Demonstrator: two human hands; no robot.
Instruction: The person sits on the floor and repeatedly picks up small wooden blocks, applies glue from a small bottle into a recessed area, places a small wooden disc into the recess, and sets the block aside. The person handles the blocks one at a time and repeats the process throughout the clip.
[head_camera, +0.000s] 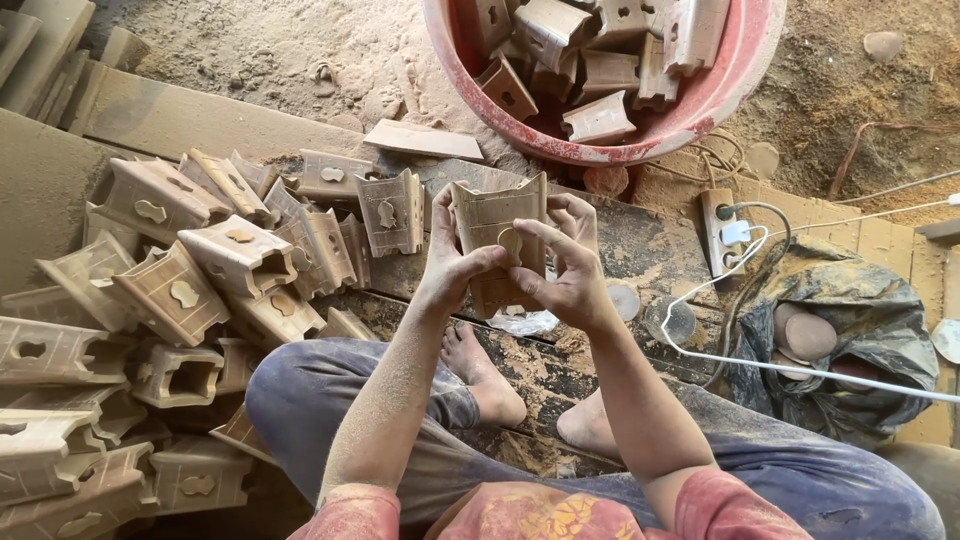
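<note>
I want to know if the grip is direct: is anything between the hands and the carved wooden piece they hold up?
Nothing visible. The left hand and right hand both press bare fingers straight onto the carved wooden piece, held above the dusty plank, apart from the pile of similar pieces and the red basin.

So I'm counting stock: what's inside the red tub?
The red tub holds a jumble of carved wooden blocks, like the one both hands grip. The top layer hides the lower blocks and the bottom, and the frame crops the tub's far side.
</note>
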